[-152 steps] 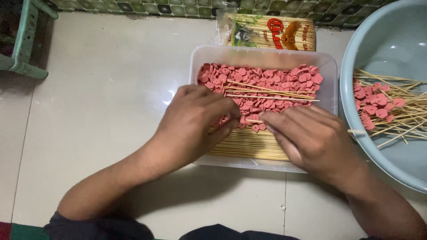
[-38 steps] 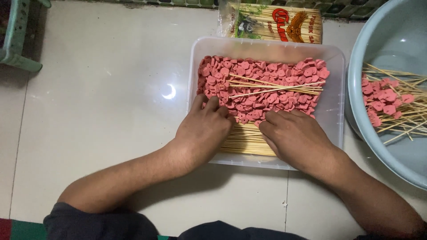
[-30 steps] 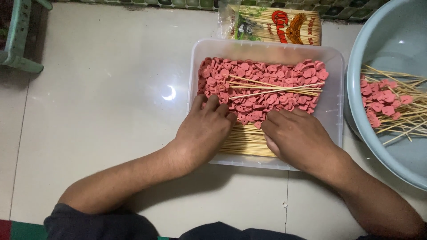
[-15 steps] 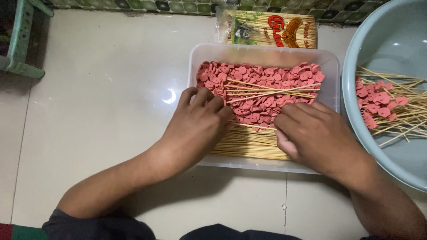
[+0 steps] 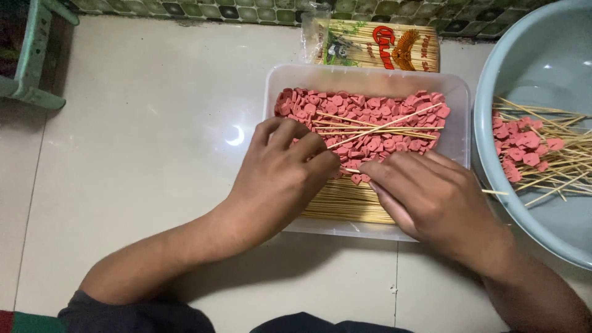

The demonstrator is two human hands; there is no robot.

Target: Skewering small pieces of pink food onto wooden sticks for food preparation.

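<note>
A clear plastic tray point(image 5: 459, 132) on the floor holds a heap of pink sausage slices point(image 5: 370, 117) at the far side and a bundle of bamboo skewers point(image 5: 345, 206) at the near side. My left hand point(image 5: 277, 179) rests over the tray's left part, fingertips pinched on a pink slice at the heap's edge. My right hand point(image 5: 431, 197) grips a thin skewer point(image 5: 494, 192); its tip shows between the two hands and its tail sticks out right. A few loose skewers lie across the slices.
A pale blue basin point(image 5: 542, 61) at the right holds several skewers threaded with pink slices point(image 5: 530, 151). A printed packet of skewers point(image 5: 376, 46) lies behind the tray. A green stool leg point(image 5: 34, 68) stands at the far left on the cream tiled floor.
Both hands stayed over the tray. My right hand has drawn back slightly with a skewer, whose tail now pokes out to the right. My left fingers have closed at the heap's edge.
</note>
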